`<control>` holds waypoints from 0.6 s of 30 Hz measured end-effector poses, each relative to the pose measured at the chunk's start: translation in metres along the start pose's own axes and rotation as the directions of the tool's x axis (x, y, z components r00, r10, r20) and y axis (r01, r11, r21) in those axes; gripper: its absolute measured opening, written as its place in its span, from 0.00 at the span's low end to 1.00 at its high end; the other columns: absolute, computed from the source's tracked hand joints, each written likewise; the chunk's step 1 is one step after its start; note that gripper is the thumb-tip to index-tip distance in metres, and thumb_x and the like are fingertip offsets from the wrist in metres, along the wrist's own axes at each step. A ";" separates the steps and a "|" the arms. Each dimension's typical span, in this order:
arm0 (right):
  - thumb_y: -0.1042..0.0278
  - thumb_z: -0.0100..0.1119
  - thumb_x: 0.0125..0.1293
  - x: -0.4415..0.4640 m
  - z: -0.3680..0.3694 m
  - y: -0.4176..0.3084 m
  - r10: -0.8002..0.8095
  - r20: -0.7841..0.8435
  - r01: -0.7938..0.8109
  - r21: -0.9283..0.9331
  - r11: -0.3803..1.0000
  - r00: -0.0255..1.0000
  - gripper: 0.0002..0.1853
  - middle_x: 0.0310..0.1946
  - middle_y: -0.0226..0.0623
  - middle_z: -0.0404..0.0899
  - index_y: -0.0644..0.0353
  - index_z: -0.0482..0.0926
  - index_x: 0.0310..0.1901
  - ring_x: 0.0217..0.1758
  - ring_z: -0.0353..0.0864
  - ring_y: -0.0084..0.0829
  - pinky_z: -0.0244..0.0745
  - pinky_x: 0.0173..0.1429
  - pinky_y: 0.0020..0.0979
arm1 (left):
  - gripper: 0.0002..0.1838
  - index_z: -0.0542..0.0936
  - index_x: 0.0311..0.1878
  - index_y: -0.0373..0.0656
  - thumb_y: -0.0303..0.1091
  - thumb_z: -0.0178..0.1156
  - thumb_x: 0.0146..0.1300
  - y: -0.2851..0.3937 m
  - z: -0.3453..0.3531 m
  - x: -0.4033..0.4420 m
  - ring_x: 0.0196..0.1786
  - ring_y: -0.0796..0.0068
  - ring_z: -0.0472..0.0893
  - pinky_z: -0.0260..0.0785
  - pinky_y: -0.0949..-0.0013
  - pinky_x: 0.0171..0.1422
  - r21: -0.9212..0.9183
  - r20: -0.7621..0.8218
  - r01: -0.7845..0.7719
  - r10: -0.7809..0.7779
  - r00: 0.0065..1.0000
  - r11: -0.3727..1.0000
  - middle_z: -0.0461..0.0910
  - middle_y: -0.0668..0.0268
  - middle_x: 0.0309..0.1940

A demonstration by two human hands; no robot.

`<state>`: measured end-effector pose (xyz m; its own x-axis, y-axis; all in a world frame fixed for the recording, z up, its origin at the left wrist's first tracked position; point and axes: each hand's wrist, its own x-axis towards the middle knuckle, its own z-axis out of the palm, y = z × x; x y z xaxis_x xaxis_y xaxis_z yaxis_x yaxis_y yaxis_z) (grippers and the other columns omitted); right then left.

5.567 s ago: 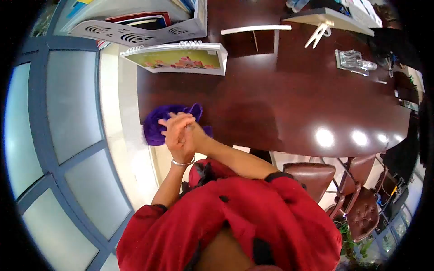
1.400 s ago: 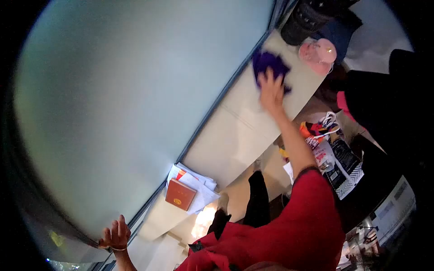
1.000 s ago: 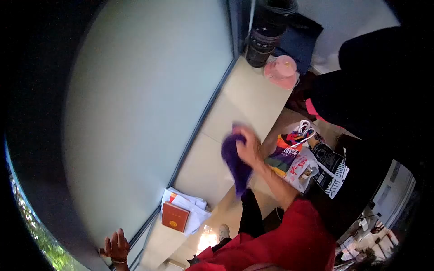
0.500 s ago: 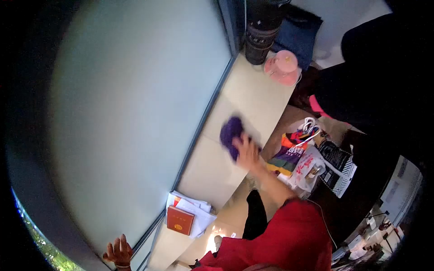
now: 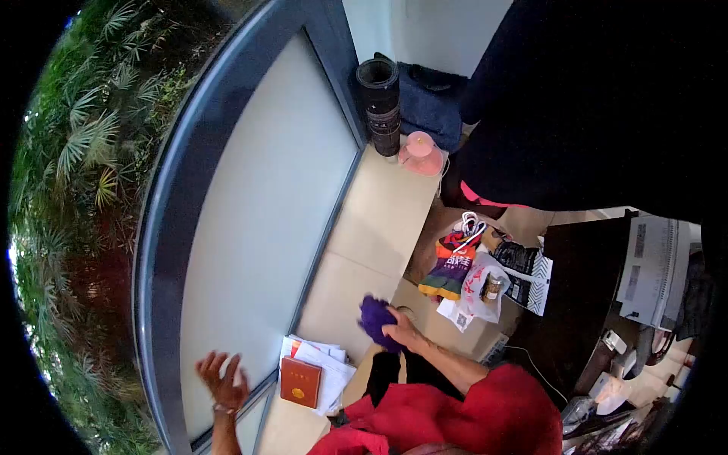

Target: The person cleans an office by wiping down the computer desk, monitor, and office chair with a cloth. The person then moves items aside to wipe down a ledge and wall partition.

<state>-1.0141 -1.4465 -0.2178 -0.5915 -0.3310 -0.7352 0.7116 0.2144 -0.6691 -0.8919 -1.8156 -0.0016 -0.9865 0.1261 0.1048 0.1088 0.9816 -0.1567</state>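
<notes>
My right hand (image 5: 402, 331) is closed round a bunched purple cloth (image 5: 377, 322), held over the front edge of the pale ledge (image 5: 366, 220). At the lower left my left hand (image 5: 223, 379), with a bracelet at the wrist, is raised by the frosted glass panel (image 5: 258, 212), its fingers apart and nothing in them. Between the two hands, a brown-red booklet (image 5: 300, 382) lies on white papers (image 5: 337, 379) on the ledge.
A dark rolled mat (image 5: 381, 114) stands at the ledge's far end beside a pink round object (image 5: 422, 154). Colourful bags (image 5: 447, 273) and a clear plastic bag (image 5: 485, 292) are right of the ledge. A dark desk (image 5: 565, 303) holds a white device (image 5: 648, 265).
The purple cloth has come back from the ledge's far end toward my body in my right hand. The view has shifted, showing plants beyond the glass. My left hand stays near the panel.
</notes>
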 end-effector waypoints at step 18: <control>0.68 0.50 0.71 0.168 -0.192 -0.230 -0.601 -0.413 0.696 0.124 0.707 0.684 0.11 0.38 0.31 0.81 0.59 0.78 0.50 0.37 0.80 0.21 0.76 0.38 0.23 | 0.25 0.76 0.50 0.41 0.42 0.71 0.51 0.043 -0.125 0.211 0.52 0.53 0.77 0.68 0.50 0.58 -0.133 -0.508 -0.105 0.023 0.861 0.986 0.78 0.52 0.48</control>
<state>-1.3501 -1.3746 -0.2083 -0.9890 0.0240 -0.1457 0.1384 -0.1924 -0.9715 -1.0801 -1.7287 0.1365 -0.7848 0.2041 0.5851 0.2270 0.9733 -0.0350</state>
